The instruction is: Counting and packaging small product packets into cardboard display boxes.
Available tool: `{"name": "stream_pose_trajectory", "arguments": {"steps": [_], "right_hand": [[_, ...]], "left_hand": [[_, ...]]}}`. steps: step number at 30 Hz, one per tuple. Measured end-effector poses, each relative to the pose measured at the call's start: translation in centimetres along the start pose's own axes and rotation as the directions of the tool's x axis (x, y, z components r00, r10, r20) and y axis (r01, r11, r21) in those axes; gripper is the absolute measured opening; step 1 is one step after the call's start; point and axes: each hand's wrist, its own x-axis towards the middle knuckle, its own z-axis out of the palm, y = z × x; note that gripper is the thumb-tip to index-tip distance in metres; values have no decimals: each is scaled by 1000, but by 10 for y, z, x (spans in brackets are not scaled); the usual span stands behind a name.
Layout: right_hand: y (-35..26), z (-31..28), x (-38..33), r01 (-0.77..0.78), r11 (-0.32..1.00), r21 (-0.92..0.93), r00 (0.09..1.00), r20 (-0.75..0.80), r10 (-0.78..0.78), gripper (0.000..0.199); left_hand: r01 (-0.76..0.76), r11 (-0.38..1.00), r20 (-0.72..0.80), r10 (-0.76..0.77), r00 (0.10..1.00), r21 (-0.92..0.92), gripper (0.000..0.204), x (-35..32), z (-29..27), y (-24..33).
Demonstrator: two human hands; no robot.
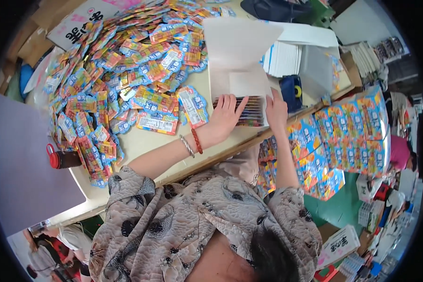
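Note:
A white cardboard box [237,77] lies on the table before me, its tall lid flap raised at the far side. A row of colourful flat packets [251,113] stands on edge inside it. My left hand [226,117] reaches over the box's left part, fingers stretched and spread across the packets. At the box's right edge is my right hand [277,110], its thumb and fingers pinching the side wall. A loose packet [192,107] lies just left of my left hand. Near it, a large heap of similar packets [150,70] covers the table's left and far part.
A stack of white cards or flat boxes [283,58], a dark blue tape dispenser [291,91] and a clear plastic bin [315,66] stand right of the box. Printed display boxes [348,127] are stacked beyond the table's right edge. A red-lidded jar [63,157] stands at the left. Other people are farther off.

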Motion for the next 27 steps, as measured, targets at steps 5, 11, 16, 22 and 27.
{"name": "stream_pose_trajectory", "arguments": {"steps": [5, 11, 16, 22, 27], "right_hand": [[-13, 17, 50, 126, 976, 175, 988, -106, -108, 32], [13, 51, 135, 263, 960, 101, 951, -192, -240, 39], [-34, 30, 125, -37, 979, -202, 969, 231, 85, 56], [-84, 6, 89, 365, 929, -66, 851, -381, -362, 33], [-176, 8, 67, 566, 755, 330, 816, -355, -456, 20]], "left_hand": [[164, 950, -57, -155, 986, 266, 85, 24, 4, -32], [238, 959, -68, -231, 971, 152, 86, 68, 32, -69], [290, 947, -122, -274, 954, 137, 88, 58, 45, -72], [249, 940, -27, -250, 968, 235, 90, 55, 24, -68], [175, 956, -93, -201, 975, -235, 94, 17, -30, -87]]}}
